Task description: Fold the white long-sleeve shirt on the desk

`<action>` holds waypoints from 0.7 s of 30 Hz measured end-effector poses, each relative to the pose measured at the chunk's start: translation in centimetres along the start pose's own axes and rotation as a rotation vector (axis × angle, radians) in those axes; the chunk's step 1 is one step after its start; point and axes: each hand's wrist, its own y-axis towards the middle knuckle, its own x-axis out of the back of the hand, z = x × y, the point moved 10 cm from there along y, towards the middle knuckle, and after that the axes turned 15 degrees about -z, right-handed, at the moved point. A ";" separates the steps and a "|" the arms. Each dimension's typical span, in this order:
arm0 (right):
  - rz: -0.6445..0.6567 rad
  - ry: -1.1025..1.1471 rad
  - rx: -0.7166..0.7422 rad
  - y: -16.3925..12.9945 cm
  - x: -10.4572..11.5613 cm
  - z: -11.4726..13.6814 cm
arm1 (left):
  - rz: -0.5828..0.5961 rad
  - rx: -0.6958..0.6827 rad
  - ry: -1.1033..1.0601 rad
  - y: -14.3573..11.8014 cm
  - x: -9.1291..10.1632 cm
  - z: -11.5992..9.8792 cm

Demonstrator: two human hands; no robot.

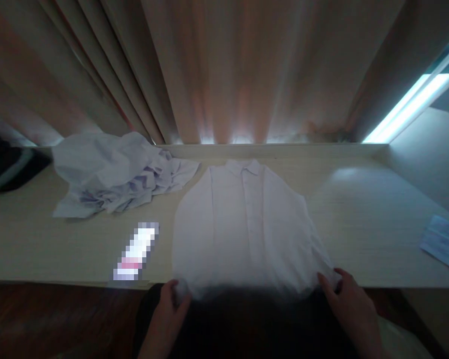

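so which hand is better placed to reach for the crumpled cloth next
Probably the left hand: the crumpled cloth lies on its side of the table. The right hand is farther off, across the shirt. Both hold its near corners.

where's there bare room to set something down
Widest: the table between the white shirt and the pale folded item. Smaller: left of the pixelated bright item, below the crumpled white cloth. Crowded: back left, where that cloth nears the dark item, and front edge, where left hand and right hand hold the shirt.
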 end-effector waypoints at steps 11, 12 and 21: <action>0.222 0.163 -0.240 -0.1 -1.5 -2.6 | 0.270 0.016 -0.126 0.3 -0.3 -3.6; 0.247 0.188 -0.241 0.0 -1.6 -2.5 | 0.270 0.020 -0.140 0.4 -0.2 -3.7; 0.209 0.460 -0.163 0.8 0.5 -0.1 | 0.168 0.084 -0.166 1.0 0.6 -1.0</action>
